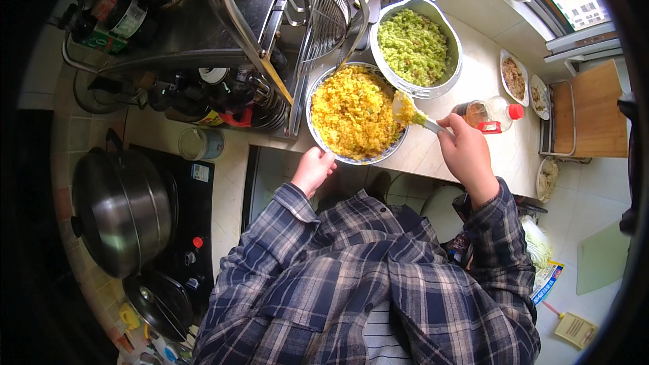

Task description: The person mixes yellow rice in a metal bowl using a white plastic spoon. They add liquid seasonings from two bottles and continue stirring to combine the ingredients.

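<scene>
My left hand (314, 170) is closed on the near left rim of a blue-and-white bowl (362, 160), which is heaped with yellow crumbly filling (355, 111). My right hand (468, 154) grips the pale handle of a spoon (433, 125). Its head, coated in yellow and green bits, is over the bowl's right edge; the filling on it hides its exact shape. Just behind, a grey metal pot (457, 61) holds chopped green filling (414, 47). Near my right hand, a clear bottle with a red cap (497, 115) lies on its side on the counter.
A metal rack (257, 47) with dark bottles stands close on the left, a wire strainer (330, 17) hanging from it. Farther left, a large lidded pan (122, 209) sits on the stove. Small plates of food (514, 76) and a wooden board (591, 111) are at the right.
</scene>
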Action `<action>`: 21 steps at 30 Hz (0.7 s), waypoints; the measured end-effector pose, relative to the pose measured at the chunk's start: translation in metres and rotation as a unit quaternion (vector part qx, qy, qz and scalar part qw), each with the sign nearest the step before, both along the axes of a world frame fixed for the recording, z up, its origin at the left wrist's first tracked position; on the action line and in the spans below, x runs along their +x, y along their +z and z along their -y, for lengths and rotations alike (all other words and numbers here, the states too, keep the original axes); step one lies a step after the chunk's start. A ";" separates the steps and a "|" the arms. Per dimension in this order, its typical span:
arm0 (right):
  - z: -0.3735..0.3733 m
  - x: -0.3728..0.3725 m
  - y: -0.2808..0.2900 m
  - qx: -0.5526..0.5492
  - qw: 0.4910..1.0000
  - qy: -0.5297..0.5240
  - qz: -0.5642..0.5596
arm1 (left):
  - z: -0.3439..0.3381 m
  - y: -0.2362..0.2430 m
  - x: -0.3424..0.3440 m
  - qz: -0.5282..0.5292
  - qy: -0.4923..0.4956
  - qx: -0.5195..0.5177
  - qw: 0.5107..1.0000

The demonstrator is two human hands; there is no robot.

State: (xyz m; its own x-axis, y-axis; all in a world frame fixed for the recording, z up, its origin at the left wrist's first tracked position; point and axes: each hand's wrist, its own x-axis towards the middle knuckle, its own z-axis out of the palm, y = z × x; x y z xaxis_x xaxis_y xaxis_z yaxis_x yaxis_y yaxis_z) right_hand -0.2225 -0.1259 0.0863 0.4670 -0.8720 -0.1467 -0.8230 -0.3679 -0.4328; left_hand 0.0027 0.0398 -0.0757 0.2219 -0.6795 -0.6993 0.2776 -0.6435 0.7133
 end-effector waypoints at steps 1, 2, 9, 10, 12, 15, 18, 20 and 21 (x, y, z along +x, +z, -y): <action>0.000 -0.002 0.001 -0.006 1.000 0.004 -0.015 | 0.000 0.000 0.000 0.000 0.000 0.000 1.000; 0.000 -0.003 0.001 -0.012 0.999 0.007 -0.029 | 0.000 -0.001 0.000 0.000 0.001 0.000 1.000; -0.003 -0.008 -0.028 -0.001 0.997 -0.008 -0.072 | 0.000 -0.002 0.000 -0.004 0.004 -0.007 1.000; -0.002 -0.007 -0.035 0.004 0.998 -0.005 -0.064 | -0.001 -0.002 0.000 -0.005 0.005 -0.007 1.000; -0.004 -0.007 -0.048 0.022 0.998 -0.008 -0.055 | -0.001 -0.003 -0.001 -0.006 0.006 -0.004 1.000; -0.009 -0.002 -0.070 0.090 0.994 -0.045 -0.044 | -0.001 -0.005 -0.001 -0.001 0.005 0.000 1.000; -0.014 0.004 -0.091 0.167 0.980 -0.103 0.032 | 0.000 -0.008 0.000 0.006 0.001 0.002 1.000; -0.014 0.005 -0.096 0.187 0.973 -0.113 0.069 | 0.001 -0.008 0.000 0.012 -0.004 0.007 1.000; -0.014 0.007 -0.097 0.190 0.971 -0.116 0.083 | 0.001 -0.008 0.000 0.013 -0.002 0.008 1.000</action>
State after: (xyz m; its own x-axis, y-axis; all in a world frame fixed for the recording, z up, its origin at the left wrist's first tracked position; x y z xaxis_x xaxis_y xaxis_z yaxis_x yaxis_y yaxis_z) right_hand -0.2153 -0.1123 -0.0109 0.3079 -0.8549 -0.4176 -0.7725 0.0316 -0.6342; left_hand 0.0026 0.0384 -0.0834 0.2378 -0.6696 -0.7037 0.2565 -0.6554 0.7104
